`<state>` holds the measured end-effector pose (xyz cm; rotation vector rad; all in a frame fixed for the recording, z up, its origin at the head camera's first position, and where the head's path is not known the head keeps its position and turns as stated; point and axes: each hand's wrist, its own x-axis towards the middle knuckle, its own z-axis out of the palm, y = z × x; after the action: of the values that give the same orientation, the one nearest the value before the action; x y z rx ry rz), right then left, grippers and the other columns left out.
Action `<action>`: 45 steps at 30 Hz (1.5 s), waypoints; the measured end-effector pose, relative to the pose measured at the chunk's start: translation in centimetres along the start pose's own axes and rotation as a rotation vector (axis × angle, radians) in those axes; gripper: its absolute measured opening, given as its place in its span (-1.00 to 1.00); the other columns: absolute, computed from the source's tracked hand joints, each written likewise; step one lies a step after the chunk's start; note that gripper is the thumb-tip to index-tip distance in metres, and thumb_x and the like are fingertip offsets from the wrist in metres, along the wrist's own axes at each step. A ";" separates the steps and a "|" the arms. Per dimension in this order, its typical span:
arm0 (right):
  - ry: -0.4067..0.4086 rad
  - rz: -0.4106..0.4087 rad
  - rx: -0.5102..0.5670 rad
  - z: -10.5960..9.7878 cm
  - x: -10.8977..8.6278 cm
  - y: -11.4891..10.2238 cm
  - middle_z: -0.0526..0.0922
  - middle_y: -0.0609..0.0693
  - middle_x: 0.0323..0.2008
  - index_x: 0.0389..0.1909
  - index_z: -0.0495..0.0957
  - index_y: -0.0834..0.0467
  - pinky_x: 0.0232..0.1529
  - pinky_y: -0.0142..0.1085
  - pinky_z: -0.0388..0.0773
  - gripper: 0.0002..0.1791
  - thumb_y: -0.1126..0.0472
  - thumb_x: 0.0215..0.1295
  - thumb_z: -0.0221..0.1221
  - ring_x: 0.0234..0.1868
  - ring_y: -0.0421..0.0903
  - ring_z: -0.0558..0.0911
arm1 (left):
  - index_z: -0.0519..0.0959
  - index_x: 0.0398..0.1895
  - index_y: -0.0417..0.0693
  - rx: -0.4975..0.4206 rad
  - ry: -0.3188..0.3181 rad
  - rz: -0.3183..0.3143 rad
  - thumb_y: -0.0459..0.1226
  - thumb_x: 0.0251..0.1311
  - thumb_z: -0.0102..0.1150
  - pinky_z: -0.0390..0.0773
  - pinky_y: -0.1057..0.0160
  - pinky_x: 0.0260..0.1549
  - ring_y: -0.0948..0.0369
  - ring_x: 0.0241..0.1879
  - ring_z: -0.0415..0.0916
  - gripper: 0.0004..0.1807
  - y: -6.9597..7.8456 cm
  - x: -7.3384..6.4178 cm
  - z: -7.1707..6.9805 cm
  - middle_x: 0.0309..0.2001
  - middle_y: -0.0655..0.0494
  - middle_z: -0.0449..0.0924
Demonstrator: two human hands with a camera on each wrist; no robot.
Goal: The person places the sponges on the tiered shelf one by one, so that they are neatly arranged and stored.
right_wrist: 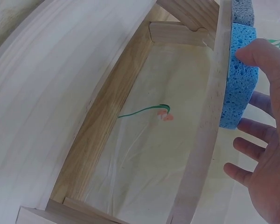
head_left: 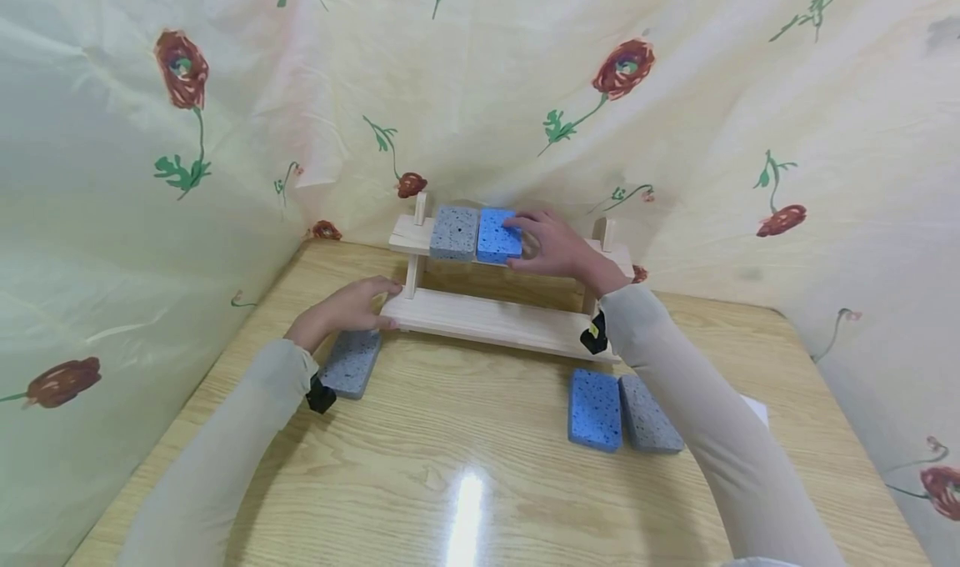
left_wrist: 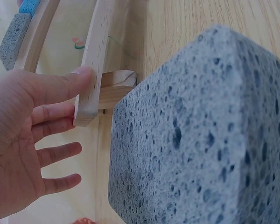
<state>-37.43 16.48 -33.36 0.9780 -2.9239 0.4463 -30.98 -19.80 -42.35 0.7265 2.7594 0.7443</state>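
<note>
A two-tier wooden shelf (head_left: 495,321) stands near the back of the table. My left hand (head_left: 348,308) grips the left end of its lower board, thumb on top and forefinger beneath in the left wrist view. On the upper board, a grey sponge (head_left: 453,233) and a blue sponge (head_left: 498,235) lie side by side. The right hand (head_left: 555,250) holds the blue sponge at its right side, between thumb and fingers; its other fingers spread out in the right wrist view. A second grey sponge (left_wrist: 191,126) lies on the table just below my left hand.
On the table at right front, another blue sponge (head_left: 595,410) lies next to a grey sponge (head_left: 649,414), partly under the right forearm. A white item (head_left: 756,408) shows beyond that sleeve. Flowered cloth (head_left: 480,92) hangs behind and along both sides.
</note>
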 end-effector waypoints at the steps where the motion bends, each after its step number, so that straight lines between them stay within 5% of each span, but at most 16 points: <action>1: 0.000 0.000 0.001 0.0 0.0 0.0 0.28 0.20 0.50 0.48 0.37 0.07 0.50 0.20 0.19 -0.15 -0.12 0.19 0.37 0.52 0.23 0.20 | 0.38 0.41 -0.37 -0.001 0.000 0.001 -0.20 0.26 0.38 0.23 -0.23 0.47 -0.26 0.47 0.23 -0.28 0.0 0.0 0.0 0.44 -0.33 0.34; 24: 0.005 -0.064 -0.004 -0.1 -2.3 0.3 0.23 0.19 0.53 0.51 0.31 0.01 0.50 0.24 0.18 -0.14 -0.15 0.22 0.33 0.53 0.23 0.19 | 0.38 0.41 -0.37 0.006 -0.006 -0.010 -0.20 0.26 0.38 0.22 -0.23 0.48 -0.26 0.48 0.22 -0.27 0.4 0.0 0.0 0.45 -0.34 0.33; 45: 0.060 -0.187 -0.047 0.1 -9.1 0.0 0.34 0.23 0.46 0.50 0.31 0.04 0.37 0.30 0.34 -0.15 -0.10 0.23 0.37 0.46 0.25 0.31 | 0.37 0.42 -0.35 0.005 -0.015 -0.035 -0.17 0.27 0.37 0.18 -0.24 0.49 -0.27 0.50 0.17 -0.26 0.4 0.1 0.0 0.47 -0.34 0.29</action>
<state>-30.09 21.76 -34.50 1.1948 -2.7440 0.3886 -30.91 -19.38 -42.15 0.6798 2.7542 0.7216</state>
